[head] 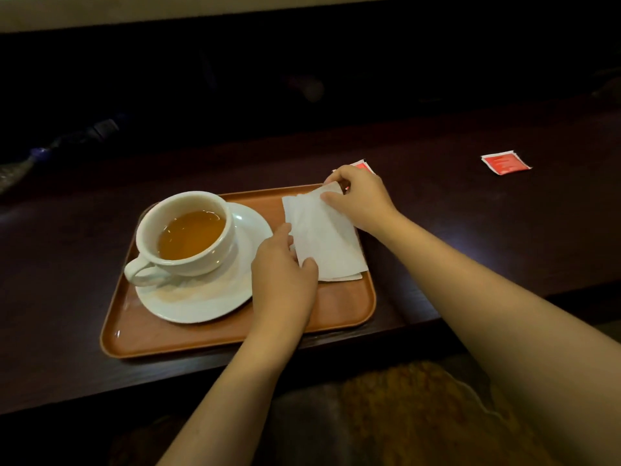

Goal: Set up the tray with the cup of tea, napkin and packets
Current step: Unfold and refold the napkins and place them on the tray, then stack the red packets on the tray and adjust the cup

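Our left hand [284,280] nearest, thumb and fingers pinching napkin [324,235] at its 7 o'clock edge. Napkin lies on tray [188,341], 3 o'clock of cup [184,230] with tea, cup on saucer [208,297]. Our right hand [361,200] pinches napkin's 1 o'clock corner. One packet [364,165] on bench [470,230] just behind right hand, partly hidden. Second packet [505,162] farther, 2 o'clock, well apart from tray.
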`<state>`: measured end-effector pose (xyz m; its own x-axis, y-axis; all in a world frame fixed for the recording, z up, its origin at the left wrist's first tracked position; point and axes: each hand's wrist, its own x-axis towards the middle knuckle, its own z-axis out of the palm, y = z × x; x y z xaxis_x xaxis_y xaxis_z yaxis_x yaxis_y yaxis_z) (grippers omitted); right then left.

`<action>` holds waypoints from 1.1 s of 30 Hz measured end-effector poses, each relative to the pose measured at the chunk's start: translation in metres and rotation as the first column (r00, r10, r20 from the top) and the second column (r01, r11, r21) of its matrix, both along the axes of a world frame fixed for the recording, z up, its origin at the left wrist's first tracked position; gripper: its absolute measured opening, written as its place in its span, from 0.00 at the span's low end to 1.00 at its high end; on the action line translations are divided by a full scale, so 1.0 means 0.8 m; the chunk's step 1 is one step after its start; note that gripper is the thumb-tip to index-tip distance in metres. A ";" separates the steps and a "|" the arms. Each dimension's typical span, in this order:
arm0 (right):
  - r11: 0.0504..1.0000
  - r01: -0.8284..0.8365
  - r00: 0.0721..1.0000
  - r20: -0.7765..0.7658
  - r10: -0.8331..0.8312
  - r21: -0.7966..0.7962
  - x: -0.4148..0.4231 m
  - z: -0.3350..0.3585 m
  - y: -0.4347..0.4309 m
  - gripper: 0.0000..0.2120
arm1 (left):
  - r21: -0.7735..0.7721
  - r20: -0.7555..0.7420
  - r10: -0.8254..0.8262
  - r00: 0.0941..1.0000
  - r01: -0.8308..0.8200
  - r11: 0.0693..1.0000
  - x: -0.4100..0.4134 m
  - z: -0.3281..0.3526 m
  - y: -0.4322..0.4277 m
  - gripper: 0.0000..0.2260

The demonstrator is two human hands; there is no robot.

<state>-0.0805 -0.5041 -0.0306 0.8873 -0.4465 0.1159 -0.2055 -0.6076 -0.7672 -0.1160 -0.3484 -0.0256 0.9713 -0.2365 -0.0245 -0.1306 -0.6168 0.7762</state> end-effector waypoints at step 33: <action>0.887 0.181 0.913 -0.262 -0.311 -0.424 -0.166 -0.010 -0.328 0.25 | 0.320 0.161 -0.650 0.743 0.583 0.747 0.011 0.003 -0.347 0.31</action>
